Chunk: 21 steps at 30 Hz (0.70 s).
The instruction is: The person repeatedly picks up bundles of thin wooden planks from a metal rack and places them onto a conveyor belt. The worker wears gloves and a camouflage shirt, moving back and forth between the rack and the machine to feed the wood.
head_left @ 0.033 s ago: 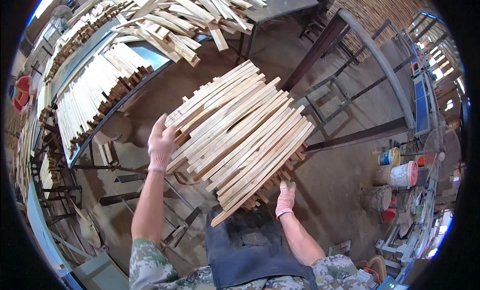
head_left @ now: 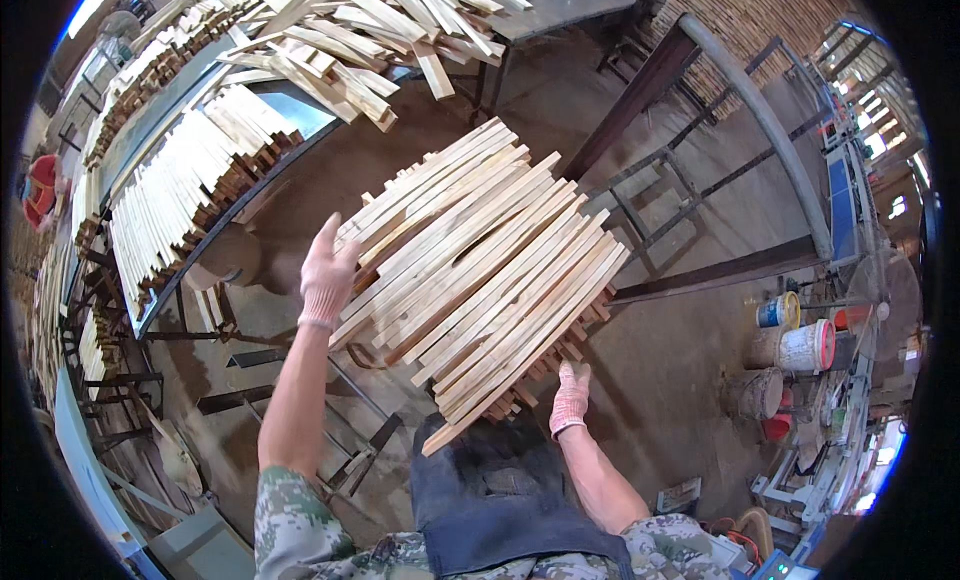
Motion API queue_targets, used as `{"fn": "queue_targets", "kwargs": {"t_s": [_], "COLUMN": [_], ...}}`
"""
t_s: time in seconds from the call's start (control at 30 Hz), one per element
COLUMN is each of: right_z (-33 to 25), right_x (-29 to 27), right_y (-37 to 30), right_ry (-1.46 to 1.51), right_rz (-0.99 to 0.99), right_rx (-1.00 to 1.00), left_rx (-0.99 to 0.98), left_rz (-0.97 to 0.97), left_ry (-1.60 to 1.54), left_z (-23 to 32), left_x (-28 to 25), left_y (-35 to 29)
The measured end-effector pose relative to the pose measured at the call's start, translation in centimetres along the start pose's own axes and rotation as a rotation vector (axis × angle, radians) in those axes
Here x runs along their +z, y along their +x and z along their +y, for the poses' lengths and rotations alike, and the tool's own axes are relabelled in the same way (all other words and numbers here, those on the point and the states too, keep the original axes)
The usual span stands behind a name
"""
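A thick stack of pale wooden strips (head_left: 485,265) fills the middle of the view, its strips slanting from lower left to upper right with uneven ends. My left hand (head_left: 327,280), in a pale knit glove, is at the strip ends on the left side, thumb apart and fingers stretched. At the stack's lower right edge is my right hand (head_left: 570,395), also gloved, its visible fingers pointing up along the side. Neither hand is visibly wrapped round a strip. What bears the stack from below is mostly hidden.
Left, a long table (head_left: 320,123) carries rows of strips (head_left: 190,185); loose strips (head_left: 375,40) lie heaped at the back. A metal frame with a curved pipe (head_left: 770,120) stands right of the stack. Buckets (head_left: 800,347) and machinery line the right; a dark apron (head_left: 490,495) hangs before me.
My left hand has shifted slightly up along the strip ends. My right hand and the stack look almost unmoved.
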State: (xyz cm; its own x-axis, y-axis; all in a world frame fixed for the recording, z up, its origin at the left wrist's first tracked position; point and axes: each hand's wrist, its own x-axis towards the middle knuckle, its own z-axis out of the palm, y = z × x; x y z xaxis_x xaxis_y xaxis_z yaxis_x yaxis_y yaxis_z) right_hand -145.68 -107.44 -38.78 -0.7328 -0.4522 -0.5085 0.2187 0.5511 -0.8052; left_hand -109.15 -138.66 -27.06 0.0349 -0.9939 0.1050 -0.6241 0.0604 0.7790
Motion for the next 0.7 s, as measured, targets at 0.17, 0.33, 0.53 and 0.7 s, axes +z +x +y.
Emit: {"fn": "queue_targets", "kwargs": {"t_s": [0.17,0.33,0.53,0.7], "right_z": [-2.7,-2.1,-2.7,-3.0], "right_x": [2.3,4.3,6.3,5.5], "right_y": [-1.9,-1.9,-3.0,-2.2], "right_ry": [0.162,0.241,0.268,0.003], "right_rz": [0.0,-0.002,-0.003,-0.073], "right_rx": [-0.009,0.016,-0.059,-0.031], "left_rx": [-0.004,-0.085,-0.116,-0.125], "left_rz": [-0.224,-0.352,-0.383,-0.372], "left_ry": [0.501,0.622,0.572,0.568], "left_z": [2.7,3.8,3.1,4.8], "left_x": [6.8,10.3,10.4,9.1], "left_y": [8.2,10.6,11.6,10.3]}}
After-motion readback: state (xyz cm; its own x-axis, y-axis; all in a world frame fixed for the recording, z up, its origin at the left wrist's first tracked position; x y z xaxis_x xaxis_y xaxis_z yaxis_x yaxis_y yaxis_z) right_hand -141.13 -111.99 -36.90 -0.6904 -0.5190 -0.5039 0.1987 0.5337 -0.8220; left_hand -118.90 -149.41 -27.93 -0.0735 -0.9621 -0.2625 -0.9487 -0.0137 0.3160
